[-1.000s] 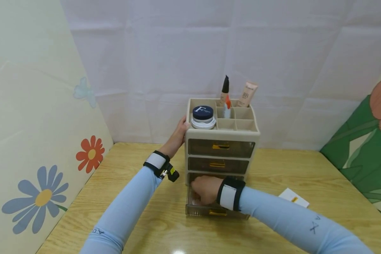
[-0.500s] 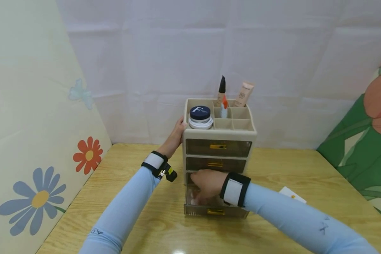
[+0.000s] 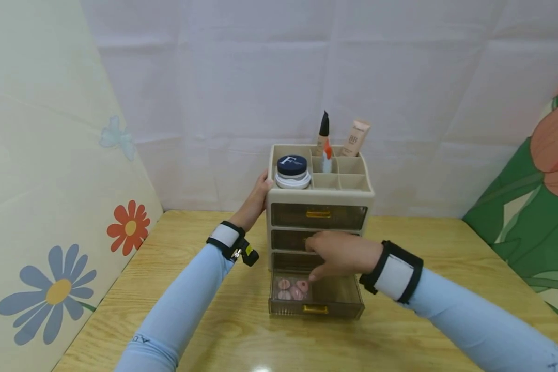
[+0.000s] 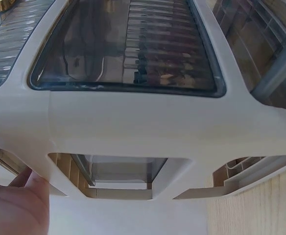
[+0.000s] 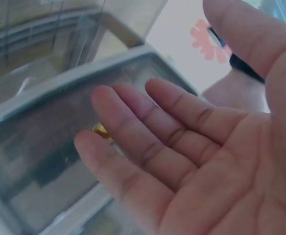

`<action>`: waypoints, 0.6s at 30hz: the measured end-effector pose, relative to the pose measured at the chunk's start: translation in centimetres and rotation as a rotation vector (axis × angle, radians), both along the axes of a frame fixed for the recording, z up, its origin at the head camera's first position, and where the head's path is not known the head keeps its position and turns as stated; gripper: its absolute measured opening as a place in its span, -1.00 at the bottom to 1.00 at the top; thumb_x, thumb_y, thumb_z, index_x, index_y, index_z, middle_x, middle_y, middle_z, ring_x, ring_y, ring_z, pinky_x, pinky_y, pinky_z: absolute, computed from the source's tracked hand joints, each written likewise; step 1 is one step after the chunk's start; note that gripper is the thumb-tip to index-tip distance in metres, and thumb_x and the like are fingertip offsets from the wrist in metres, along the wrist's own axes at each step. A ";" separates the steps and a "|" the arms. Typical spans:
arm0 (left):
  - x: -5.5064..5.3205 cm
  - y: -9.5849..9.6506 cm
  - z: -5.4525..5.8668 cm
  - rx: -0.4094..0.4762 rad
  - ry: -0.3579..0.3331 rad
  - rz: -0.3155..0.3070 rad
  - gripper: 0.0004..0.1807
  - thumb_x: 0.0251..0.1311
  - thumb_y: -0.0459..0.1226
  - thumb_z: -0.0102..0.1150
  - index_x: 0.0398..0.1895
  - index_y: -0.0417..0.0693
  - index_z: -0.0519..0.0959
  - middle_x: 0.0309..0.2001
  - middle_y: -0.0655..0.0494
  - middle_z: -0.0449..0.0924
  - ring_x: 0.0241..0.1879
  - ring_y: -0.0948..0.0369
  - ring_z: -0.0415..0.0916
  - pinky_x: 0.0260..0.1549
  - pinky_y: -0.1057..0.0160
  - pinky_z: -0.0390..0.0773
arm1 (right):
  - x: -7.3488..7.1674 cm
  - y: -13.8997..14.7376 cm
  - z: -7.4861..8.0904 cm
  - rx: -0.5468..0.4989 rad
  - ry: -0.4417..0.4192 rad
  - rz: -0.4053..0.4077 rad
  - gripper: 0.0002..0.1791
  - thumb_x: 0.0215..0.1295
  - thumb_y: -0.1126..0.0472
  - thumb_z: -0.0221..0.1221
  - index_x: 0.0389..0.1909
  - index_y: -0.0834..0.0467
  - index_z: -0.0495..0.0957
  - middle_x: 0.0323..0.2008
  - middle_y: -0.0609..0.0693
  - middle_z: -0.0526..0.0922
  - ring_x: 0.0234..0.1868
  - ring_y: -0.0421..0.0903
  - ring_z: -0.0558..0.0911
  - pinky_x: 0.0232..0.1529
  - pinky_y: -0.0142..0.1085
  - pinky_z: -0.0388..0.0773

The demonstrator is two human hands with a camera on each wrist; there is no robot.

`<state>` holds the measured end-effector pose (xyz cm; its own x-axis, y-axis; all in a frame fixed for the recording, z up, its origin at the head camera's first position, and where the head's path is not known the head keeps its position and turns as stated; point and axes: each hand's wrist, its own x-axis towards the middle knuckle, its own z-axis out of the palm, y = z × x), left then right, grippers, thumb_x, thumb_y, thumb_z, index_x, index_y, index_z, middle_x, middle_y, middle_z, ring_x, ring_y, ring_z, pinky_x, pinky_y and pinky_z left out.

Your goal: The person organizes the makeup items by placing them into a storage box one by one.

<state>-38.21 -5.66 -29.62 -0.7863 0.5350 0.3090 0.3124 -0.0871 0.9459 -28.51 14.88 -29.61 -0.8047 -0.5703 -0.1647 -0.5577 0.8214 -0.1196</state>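
Note:
A beige makeup organizer [image 3: 323, 195] with smoky clear drawers stands on the table. My left hand [image 3: 256, 200] holds its upper left side; in the left wrist view the fingertips [image 4: 35, 188] reach an opening in the side wall. The lowest drawer [image 3: 341, 311] is pulled out. A clear pack of several round pink pieces [image 3: 294, 289] lies in its left part. Above this drawer hovers my right hand [image 3: 341, 252], palm down, fingers loosely extended in front of the middle drawer. Nothing is in its palm in the right wrist view, where a gold handle [image 5: 101, 130] shows behind the fingers.
On the organizer's top sit a dark-lidded jar [image 3: 292, 164] on a white round case [image 3: 293, 181], a black-capped bottle [image 3: 323, 126], an orange-tipped item [image 3: 327, 155] and a BB cream tube [image 3: 355, 138]. A pale cloth [image 3: 214, 103] hangs behind the wooden table [image 3: 204, 310].
My right hand has risen out of the open drawer and moved right, uncovering the pink pieces. The small white item on the right is now hidden behind the arm. My left hand stays put.

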 end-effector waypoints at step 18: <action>-2.4 0.2 -2.1 0.004 0.011 0.036 -0.30 0.41 0.03 -0.43 0.54 0.05 -0.23 0.46 -0.07 -0.11 0.37 0.04 -0.01 0.30 -0.10 0.06 | 1.7 11.4 -2.1 -0.095 0.019 -0.207 -0.54 0.11 0.12 0.38 -0.10 0.37 0.54 -0.25 0.10 0.61 -0.23 0.06 0.59 -0.22 -0.04 0.53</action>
<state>-40.57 -5.49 -31.70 -0.8017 0.5048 0.3200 0.3259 -0.0796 0.9421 -26.84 26.24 -31.75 -0.9085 -0.4053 -0.1022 -0.3816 0.9040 -0.1927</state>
